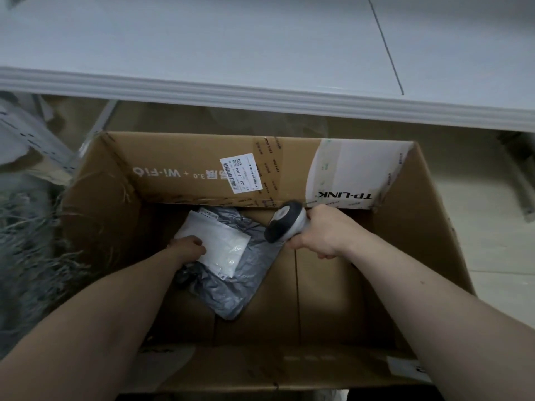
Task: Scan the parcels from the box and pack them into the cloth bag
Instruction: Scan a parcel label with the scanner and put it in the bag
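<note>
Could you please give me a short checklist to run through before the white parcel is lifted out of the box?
1. Left hand on the white parcel: ok, fingers at its near edge.
2. Firm grip under the parcel: cannot tell, fingertips hidden.
3. Scanner held by the right hand: ok.
4. White parcel free on top of the grey parcel: ok.
5. Barcode label facing the scanner: cannot tell.
6. Cardboard box open, flaps clear: ok.

Brown box (185, 180), white parcel (220, 244) on grey parcel (243, 287).
</note>
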